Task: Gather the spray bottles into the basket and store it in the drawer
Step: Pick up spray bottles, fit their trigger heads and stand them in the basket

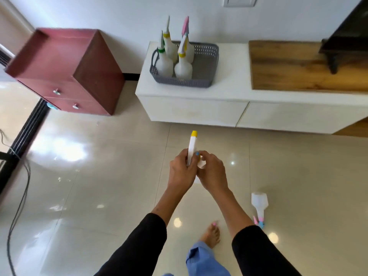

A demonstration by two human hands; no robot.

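- Frame centre: left hand [182, 172] and right hand [212, 173] meet; both grips closed around a white spray bottle with yellow nozzle [192, 145].
- Upper centre: grey basket [205, 74] on the white tabletop [229, 86], four spray bottles [183, 68] upright inside, at its left end.
- Lower right: another spray bottle [259, 204] lies on the floor [99, 196], near a bare foot [211, 234].
- Upper left: red drawer cabinet [65, 64], drawers closed.

A home living room: tiled floor [99, 176], low white cabinet [199, 108].
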